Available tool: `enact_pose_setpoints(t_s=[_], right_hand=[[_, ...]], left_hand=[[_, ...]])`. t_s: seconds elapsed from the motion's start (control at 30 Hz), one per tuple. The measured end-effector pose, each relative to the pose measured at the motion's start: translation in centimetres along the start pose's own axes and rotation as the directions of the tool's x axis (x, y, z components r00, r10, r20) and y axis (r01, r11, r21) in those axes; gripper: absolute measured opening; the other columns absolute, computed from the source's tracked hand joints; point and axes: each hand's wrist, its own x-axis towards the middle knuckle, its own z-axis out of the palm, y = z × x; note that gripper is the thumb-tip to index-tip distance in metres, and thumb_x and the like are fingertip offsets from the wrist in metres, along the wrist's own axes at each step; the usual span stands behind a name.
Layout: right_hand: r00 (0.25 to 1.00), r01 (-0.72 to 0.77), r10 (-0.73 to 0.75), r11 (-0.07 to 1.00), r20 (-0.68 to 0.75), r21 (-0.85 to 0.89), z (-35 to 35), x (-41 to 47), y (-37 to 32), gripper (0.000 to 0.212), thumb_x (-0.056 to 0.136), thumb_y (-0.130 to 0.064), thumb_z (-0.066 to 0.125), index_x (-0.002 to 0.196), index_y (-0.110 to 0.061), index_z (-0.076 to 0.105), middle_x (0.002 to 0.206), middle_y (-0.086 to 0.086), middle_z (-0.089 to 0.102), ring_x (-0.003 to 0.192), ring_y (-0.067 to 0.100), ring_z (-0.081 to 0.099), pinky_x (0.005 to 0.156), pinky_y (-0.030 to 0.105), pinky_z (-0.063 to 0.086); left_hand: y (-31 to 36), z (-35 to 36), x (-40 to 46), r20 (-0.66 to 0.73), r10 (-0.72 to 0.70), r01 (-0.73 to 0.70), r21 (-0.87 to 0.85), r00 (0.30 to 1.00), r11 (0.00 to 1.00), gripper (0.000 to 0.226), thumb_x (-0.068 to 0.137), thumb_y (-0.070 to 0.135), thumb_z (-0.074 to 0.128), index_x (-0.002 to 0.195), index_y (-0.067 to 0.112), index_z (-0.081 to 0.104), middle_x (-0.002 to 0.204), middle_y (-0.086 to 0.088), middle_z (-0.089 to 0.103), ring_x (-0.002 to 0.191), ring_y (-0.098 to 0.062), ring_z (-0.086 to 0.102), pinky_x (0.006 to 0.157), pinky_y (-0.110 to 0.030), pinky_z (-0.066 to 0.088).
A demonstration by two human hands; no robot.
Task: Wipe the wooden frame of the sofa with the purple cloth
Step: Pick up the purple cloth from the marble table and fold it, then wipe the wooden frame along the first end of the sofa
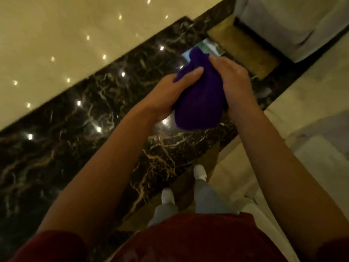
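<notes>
A bunched purple cloth (198,103) hangs in the air between both my hands, above the floor. My left hand (170,91) grips its left side, thumb pressed along the top. My right hand (234,80) clasps its right side, fingers laid over the upper part. A pale upholstered sofa (294,21) stands at the top right, with a dark base strip along its lower edge (264,38); the picture is blurred, so I cannot make out wooden parts clearly.
A polished black marble band (75,129) runs diagonally across a cream floor (56,35). A tan mat (243,48) lies before the sofa. Pale cushions (309,148) sit at the right. My feet in white shoes (200,173) stand below.
</notes>
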Motion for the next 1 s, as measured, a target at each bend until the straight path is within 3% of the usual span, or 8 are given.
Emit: enact_pose_setpoints(t_s=[0.17,0.33,0.4,0.6,0.73,0.83,0.9,1.0], right_hand=[[0.922,0.111,-0.18,0.971,-0.344,-0.211,-10.4,-6.7,-2.7,0.018,0.1,-0.042,0.066,0.091,-0.029,0.074,0.09,-0.012,0.078,0.087,0.003,0.073,0.074,0.026,0.059],[0.719,-0.013,-0.299,0.897,-0.628,-0.442,-20.7,-12.9,-1.0,0.029,0.097,-0.045,0.066,0.118,-0.026,0.062,0.107,-0.012,0.067,0.094,0.001,0.065,0.084,0.033,0.059],[0.652,0.013,-0.364,0.882,-0.665,-0.471,-24.0,-14.9,-0.6,0.031,0.097,-0.044,0.063,0.122,-0.026,0.06,0.111,-0.01,0.068,0.097,0.002,0.065,0.085,0.033,0.06],[0.665,0.053,-0.348,0.904,-0.661,-0.423,-31.6,-16.5,0.0,0.042,0.101,-0.041,0.065,0.138,-0.026,0.053,0.122,-0.01,0.065,0.107,0.0,0.064,0.091,0.03,0.059],[0.663,0.134,-0.3,0.949,-0.686,-0.285,-35.8,-16.9,0.3,0.072,0.086,-0.046,0.078,0.146,-0.04,0.039,0.126,-0.018,0.062,0.109,-0.004,0.065,0.081,0.014,0.057],[0.63,0.04,-0.262,0.951,-0.731,-0.307,-39.9,-17.5,0.9,0.089,0.077,-0.054,0.083,0.15,-0.045,0.031,0.122,-0.028,0.057,0.105,-0.009,0.064,0.075,0.009,0.055],[0.617,-0.093,-0.216,0.935,-0.757,-0.343,-43.0,-17.8,1.5,0.089,0.077,-0.059,0.079,0.151,-0.042,0.033,0.114,-0.029,0.058,0.095,-0.012,0.064,0.068,0.008,0.054],[0.593,-0.209,-0.156,0.918,-0.79,-0.338,-47.2,-17.4,2.7,0.083,0.085,-0.051,0.079,0.154,-0.041,0.032,0.12,-0.02,0.059,0.095,-0.001,0.063,0.076,0.018,0.054]], left_hand=[[2.1,11.8,0.1,0.135,0.0,-0.025,0.186,0.991,0.982,0.046,0.082,0.052,0.079,0.111,0.016,0.075,0.098,-0.002,0.081,0.09,-0.017,0.079,0.069,-0.026,0.062],[-1.7,24.4,1.0,0.256,-0.093,0.04,0.206,0.962,0.978,0.049,0.064,0.059,0.083,0.093,0.019,0.083,0.101,-0.008,0.081,0.096,-0.027,0.078,0.092,-0.046,0.061],[-3.0,29.4,1.6,0.311,-0.149,0.083,0.216,0.939,0.973,0.052,0.069,0.06,0.082,0.101,0.019,0.08,0.103,-0.008,0.081,0.098,-0.029,0.077,0.094,-0.051,0.059],[-5.6,41.5,3.6,0.39,-0.262,0.149,0.298,0.883,0.943,0.037,0.091,0.045,0.073,0.109,0.014,0.077,0.1,-0.006,0.081,0.095,-0.024,0.078,0.086,-0.042,0.063],[-5.8,46.8,5.1,0.528,-0.37,0.246,0.291,0.764,0.925,0.033,0.095,0.029,0.072,0.122,0.01,0.07,0.11,-0.007,0.079,0.099,-0.022,0.077,0.075,-0.033,0.064],[-6.9,50.3,6.6,0.618,-0.427,0.261,0.344,0.66,0.902,0.038,0.093,0.023,0.075,0.127,0.009,0.066,0.114,-0.008,0.078,0.1,-0.021,0.077,0.075,-0.032,0.063],[-7.8,52.5,8.0,0.652,-0.416,0.129,0.441,0.634,0.888,0.037,0.092,0.027,0.076,0.125,0.013,0.066,0.115,-0.006,0.077,0.102,-0.019,0.076,0.077,-0.031,0.064],[-9.3,55.6,11.4,0.751,-0.231,-0.482,0.595,0.619,0.643,0.029,0.091,0.046,0.073,0.101,0.019,0.069,0.094,0.0,0.074,0.085,-0.012,0.071,0.069,-0.027,0.059]])
